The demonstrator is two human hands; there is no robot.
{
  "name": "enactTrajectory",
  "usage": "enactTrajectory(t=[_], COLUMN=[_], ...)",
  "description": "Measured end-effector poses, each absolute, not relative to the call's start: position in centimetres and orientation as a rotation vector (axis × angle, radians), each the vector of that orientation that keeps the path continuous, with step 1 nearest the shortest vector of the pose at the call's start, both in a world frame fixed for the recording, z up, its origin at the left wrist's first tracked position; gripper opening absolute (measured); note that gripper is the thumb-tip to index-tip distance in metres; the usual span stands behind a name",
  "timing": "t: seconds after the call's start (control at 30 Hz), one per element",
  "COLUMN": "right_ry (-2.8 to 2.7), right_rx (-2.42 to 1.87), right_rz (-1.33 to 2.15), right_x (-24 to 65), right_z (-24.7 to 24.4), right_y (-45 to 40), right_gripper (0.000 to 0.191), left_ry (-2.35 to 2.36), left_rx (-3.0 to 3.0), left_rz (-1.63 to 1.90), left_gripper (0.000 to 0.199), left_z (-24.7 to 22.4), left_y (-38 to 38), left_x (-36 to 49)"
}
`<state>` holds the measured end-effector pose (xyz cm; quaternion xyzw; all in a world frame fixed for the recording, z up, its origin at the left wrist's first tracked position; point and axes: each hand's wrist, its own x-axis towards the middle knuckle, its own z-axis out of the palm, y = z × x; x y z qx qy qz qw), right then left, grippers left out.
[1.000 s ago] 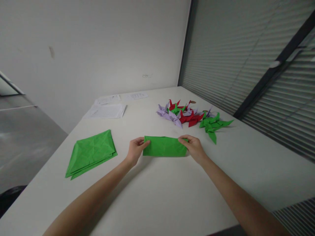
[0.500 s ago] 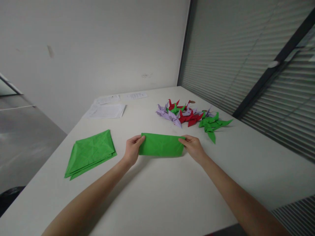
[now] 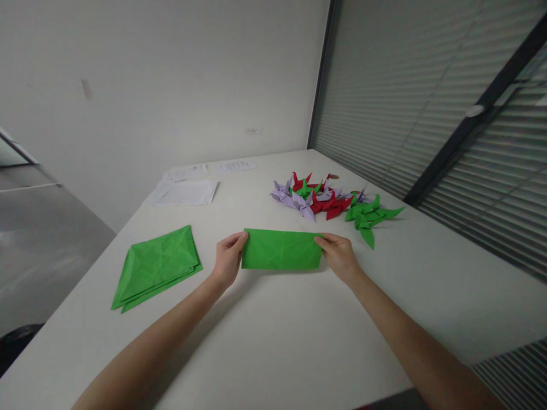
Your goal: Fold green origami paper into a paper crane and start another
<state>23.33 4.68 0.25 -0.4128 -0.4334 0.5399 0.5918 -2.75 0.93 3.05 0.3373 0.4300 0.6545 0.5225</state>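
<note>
Between my two hands, a creased sheet of green paper [image 3: 282,250], folded to a long rectangle, is held up just above the white table [image 3: 273,341]. My left hand [image 3: 228,259] pinches its upper left corner, thumb in front. At the upper right corner my right hand [image 3: 339,255] grips the paper between thumb and fingers. To the left of my left hand lies a stack of creased green paper sheets [image 3: 160,262]. Beyond my right hand sit folded paper flowers in purple, red and green, among them a green paper flower [image 3: 370,216] nearest to that hand.
White printed papers [image 3: 183,192] lie at the table's far left. A red paper flower [image 3: 331,205] is in the cluster at the back right. A wall [image 3: 192,80] closes the far side, and window blinds [image 3: 384,102] run along the right. A black bag-like item [image 3: 19,344] shows lower left.
My hands have moved slightly apart and up, and the folded green paper is now stretched straighter and more level between them. The stack and the flowers have stayed put.
</note>
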Motion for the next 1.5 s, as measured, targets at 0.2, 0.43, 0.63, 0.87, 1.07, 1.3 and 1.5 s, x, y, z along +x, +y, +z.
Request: enactTrajectory(t=[0.2,0.43,0.63,0.87,1.07,1.3,1.5], right_ry=[-1.025,-1.032,-1.019,-1.019,-1.046,-0.980,-0.948], right_rx=[-0.953,-0.954,-0.950,-0.956,-0.940,-0.950,-0.937], right_rz=[1.225,1.210,1.220,1.215,1.182,1.173,1.193], right_x=[23.38,23.40,23.36,23.48,23.53,23.44,23.18], right_z=[0.47,0.57,0.74,0.48,0.30,0.39,0.48], right_y=[4.65,4.60,4.48,4.61,4.65,4.66,4.58], right_gripper=[0.038,0.038,0.038,0.039,0.038,0.037,0.037], left_ry=[1.047,1.056,1.040,1.037,1.019,0.991,0.990], left_rx=[0.781,0.829,0.826,0.802,0.771,0.748,0.730], left_rz=[1.617,1.595,1.585,1.610,1.613,1.609,1.613], left_gripper=[0.036,0.033,0.031,0.032,0.030,0.026,0.025], left_z=[3.09,3.30,3.35,3.18,3.15,3.24,3.16], left_y=[0.98,0.70,0.70,0.95,1.07,0.83,0.91], left_x=[-2.61,-2.54,-2.58,-2.58,-2.66,-2.66,-2.68])
